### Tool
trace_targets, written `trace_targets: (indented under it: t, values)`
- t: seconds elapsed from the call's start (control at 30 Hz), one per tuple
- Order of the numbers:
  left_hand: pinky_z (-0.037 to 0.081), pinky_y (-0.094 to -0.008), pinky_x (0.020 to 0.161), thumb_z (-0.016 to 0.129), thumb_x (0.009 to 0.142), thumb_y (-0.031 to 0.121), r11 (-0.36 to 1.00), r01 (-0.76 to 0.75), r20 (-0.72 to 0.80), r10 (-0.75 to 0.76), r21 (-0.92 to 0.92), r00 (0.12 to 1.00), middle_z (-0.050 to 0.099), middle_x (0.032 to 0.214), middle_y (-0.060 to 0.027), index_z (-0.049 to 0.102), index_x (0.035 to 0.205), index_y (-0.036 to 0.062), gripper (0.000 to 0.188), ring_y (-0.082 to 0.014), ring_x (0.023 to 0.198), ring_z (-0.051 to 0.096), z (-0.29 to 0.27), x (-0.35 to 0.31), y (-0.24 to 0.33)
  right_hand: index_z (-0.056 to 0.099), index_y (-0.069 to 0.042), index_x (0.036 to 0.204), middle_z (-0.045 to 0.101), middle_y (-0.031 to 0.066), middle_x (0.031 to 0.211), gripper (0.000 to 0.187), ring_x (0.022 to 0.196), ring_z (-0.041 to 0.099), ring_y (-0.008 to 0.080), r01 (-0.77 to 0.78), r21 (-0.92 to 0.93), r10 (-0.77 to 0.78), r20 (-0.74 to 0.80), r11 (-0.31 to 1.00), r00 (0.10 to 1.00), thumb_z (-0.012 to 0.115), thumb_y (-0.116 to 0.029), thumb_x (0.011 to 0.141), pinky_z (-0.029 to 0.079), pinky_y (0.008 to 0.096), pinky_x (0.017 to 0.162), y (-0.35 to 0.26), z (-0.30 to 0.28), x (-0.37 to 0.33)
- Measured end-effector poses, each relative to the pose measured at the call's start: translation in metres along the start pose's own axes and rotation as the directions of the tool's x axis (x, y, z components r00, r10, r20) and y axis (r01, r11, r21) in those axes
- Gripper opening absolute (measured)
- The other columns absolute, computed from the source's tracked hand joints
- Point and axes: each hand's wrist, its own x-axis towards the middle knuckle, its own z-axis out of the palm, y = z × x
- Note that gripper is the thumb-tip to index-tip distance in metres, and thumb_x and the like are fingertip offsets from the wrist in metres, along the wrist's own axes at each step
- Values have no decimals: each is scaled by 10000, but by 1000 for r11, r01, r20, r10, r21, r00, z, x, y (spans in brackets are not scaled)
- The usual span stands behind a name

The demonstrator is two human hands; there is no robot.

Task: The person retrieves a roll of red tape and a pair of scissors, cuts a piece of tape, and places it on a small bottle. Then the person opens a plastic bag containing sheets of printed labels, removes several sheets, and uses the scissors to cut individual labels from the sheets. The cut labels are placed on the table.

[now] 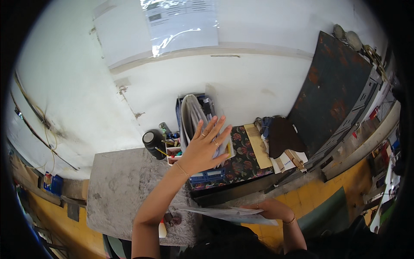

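My left hand (pixel 202 151) is stretched out with its fingers spread and nothing in it. Behind it a blue plastic crate (pixel 207 176) holds several grey folders (pixel 189 114) standing upright. Whether the fingers touch the folders I cannot tell. At the lower right, my right hand (pixel 274 210) grips the edge of some thin, pale sheets (pixel 237 214), perhaps in a clear sleeve, held nearly flat near my body. Left of the crate are a dark flask (pixel 153 142) and a small pinkish-white holder (pixel 172 154) with pens.
A grey fuzzy cloth covers the table (pixel 116 185) on the left. Right of the crate, a floral cloth (pixel 241 159) bears a tan folder (pixel 257 144) and a dark brown cloth piece (pixel 284 138). A tall dark cabinet (pixel 332 82) stands at the right. Papers hang on the white wall.
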Motion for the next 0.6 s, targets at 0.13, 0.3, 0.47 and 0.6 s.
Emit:
trace_targets:
  t: [0.13,0.3,0.47,0.6]
  values:
    - [226,-523,1116,625,815,205,919,-201,-126,256,341,958,301,1514,-132,410,1417,196,640,-272,1396,294,34,11,26,623,-169,1200,667,158,893,318,769,632,323,-89,125,97,-56,988,994,599,-177,883,483,361,684,26,2,-31]
    - [388,-435,846,570,778,100,890,-130,-64,175,436,982,446,1424,-127,461,1373,279,631,-220,1211,501,35,0,24,642,-119,1140,668,156,911,271,800,631,332,-164,78,168,-46,983,985,600,-258,910,484,365,698,37,-22,-49]
    - [331,-389,781,589,766,108,795,53,-131,33,604,991,470,1406,-101,520,1318,338,602,-185,1068,544,28,-38,-10,601,-107,1220,666,161,998,347,863,635,303,-251,60,254,-63,966,965,627,-199,886,487,356,745,54,-44,-69]
    - [342,-447,850,573,801,180,618,136,4,-220,774,976,446,1425,-99,596,1247,186,447,-221,1148,480,35,-64,-19,600,-16,1171,670,117,1045,331,930,625,217,-32,467,199,-313,884,929,661,-97,856,479,331,812,32,-60,-65]
